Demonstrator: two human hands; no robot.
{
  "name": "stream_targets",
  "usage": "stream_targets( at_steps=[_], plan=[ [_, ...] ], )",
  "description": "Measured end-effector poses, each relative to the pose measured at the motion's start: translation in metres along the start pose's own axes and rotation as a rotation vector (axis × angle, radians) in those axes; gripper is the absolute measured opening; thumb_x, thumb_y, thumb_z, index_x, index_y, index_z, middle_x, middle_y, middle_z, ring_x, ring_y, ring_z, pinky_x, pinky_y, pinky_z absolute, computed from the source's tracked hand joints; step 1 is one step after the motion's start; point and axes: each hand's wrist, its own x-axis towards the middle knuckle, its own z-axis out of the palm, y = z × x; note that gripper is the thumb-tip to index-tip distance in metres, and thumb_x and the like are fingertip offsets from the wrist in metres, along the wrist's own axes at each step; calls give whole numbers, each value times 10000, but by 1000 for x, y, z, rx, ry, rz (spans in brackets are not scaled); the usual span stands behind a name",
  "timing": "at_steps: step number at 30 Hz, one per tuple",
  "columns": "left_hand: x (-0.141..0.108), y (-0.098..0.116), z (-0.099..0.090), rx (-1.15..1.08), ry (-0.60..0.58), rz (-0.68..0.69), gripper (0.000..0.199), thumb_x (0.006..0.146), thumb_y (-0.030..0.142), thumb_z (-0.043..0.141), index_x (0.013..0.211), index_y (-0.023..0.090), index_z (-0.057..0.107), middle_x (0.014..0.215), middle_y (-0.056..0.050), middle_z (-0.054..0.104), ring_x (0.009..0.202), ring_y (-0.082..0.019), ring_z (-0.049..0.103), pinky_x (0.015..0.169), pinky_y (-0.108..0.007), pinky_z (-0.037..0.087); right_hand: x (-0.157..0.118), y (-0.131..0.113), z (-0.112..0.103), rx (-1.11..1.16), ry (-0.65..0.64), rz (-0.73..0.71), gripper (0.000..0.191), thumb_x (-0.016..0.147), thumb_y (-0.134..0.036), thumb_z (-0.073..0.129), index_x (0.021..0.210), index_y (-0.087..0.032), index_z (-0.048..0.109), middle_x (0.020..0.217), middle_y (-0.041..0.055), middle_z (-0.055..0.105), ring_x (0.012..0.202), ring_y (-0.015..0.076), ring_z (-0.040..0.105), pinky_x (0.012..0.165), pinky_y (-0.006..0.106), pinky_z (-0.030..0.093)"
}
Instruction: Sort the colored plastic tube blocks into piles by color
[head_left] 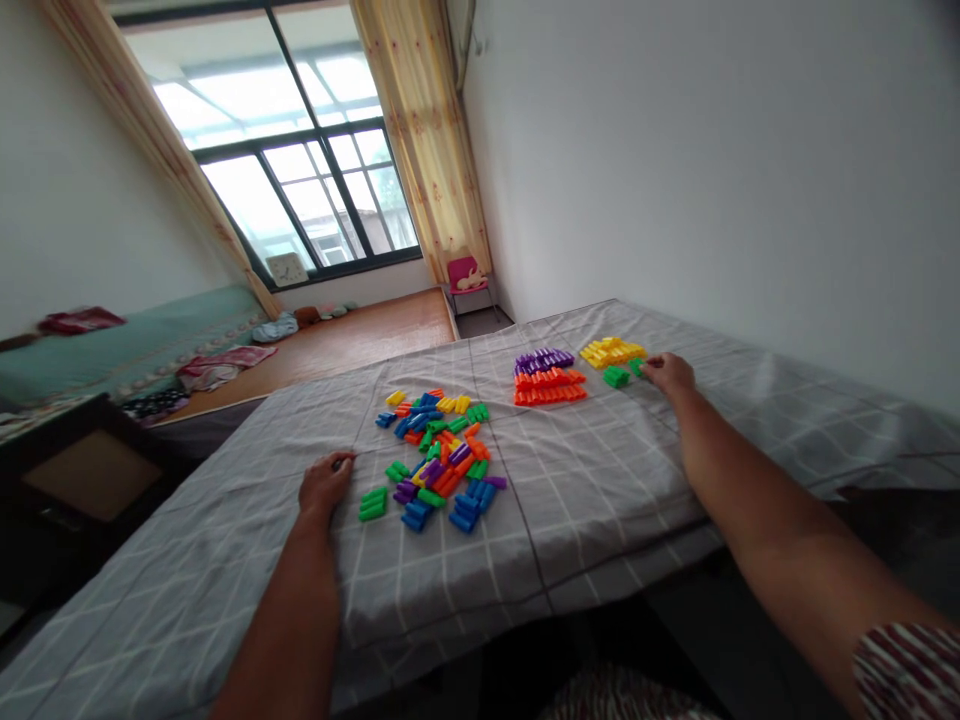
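My right hand (pixel 670 372) reaches to the far right of the checked cloth, its fingertips pinching a small green plastic piece (pixel 637 367). Another green piece (pixel 616 377) lies just left of it, in front of a yellow group (pixel 611 352). Purple pieces (pixel 543 361) and orange pieces (pixel 549 387) are laid in rows further left. Resting on the cloth, my left hand (pixel 325 483) has its fingers curled in, with nothing visible in them. Right of it spreads a mixed pile of ribbed plastic pieces (pixel 442 455); a green piece (pixel 373 504) is among the nearest.
The grey checked cloth (pixel 600 500) covers a bed-like surface bordered by a white wall (pixel 712 180). Beyond it are a wooden platform (pixel 382 328), a pink chair (pixel 465 272) and a window. A dark cabinet (pixel 75 490) stands at left.
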Motion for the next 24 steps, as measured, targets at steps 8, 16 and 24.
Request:
stream_targets(
  at_steps=[8, 16, 24],
  plan=[
    [4, -5, 3, 5, 4, -11, 347, 844, 406, 464, 1055, 273, 705, 1137, -53, 681, 1028, -249, 624, 857, -329, 487, 8, 20, 13, -140, -183, 37, 266, 711, -421, 664, 854, -205, 724, 904, 72, 724, 804, 209, 650, 673, 276, 455],
    [-4, 4, 0, -3, 11, -12, 335, 855, 352, 462, 1063, 247, 704, 1130, -46, 688, 1051, -221, 608, 891, -296, 456, 1, 13, 15, -138, 170, -41, 305, 862, -322, 468, 983, -146, 685, 954, 142, 702, 850, 247, 634, 729, 319, 450],
    [-5, 3, 5, -36, 41, 9, 315, 852, 334, 476, 1034, 239, 715, 1111, -47, 695, 1041, -206, 606, 903, -272, 431, -76, -153, 61, 100, -365, -918, 264, 873, -228, 505, 1071, -187, 675, 1019, 94, 693, 945, 209, 625, 850, 316, 474]
  ],
)
